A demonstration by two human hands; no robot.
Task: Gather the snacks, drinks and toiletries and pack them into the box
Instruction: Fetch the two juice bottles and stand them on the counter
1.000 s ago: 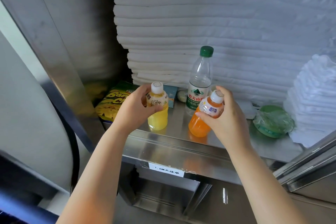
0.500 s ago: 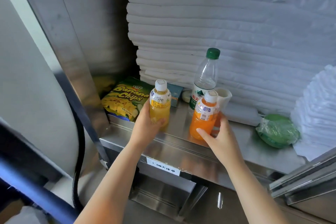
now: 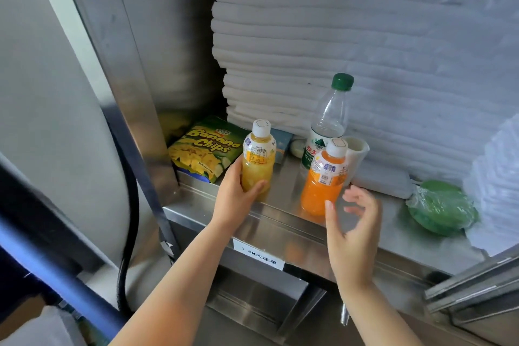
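So far: nothing is packed yet, as far as I can see. No box shows in the picture.
Left to do: nearly all of it, I think. The drinks, the snack and the small things all sit on the metal shelf (image 3: 280, 213).
Drinks: the yellow juice bottle (image 3: 258, 160) and the orange juice bottle (image 3: 323, 180) stand upright near the front edge of the shelf. The tall water bottle (image 3: 330, 115) stands just behind the orange one.
Snack: the banana chips bag (image 3: 205, 149) leans in the left corner, just beside the yellow bottle.
Small things: a little blue box (image 3: 282, 144), a white cup (image 3: 355, 154) and a green wrapped bundle (image 3: 441, 206) wait further back and to the right, in front of the big pile of white sheets (image 3: 365, 50).
Left hand (image 3: 238, 199): it reaches up from below. Its fingers and thumb curl round the lower half of the yellow juice bottle, so it grips it.
Right hand (image 3: 354, 227): its fingers are spread wide and a bit bent, and it holds nothing. It is just beside the orange juice bottle, on the right. The thumb tip is very close to the bottle, but I cannot tell if it touches.
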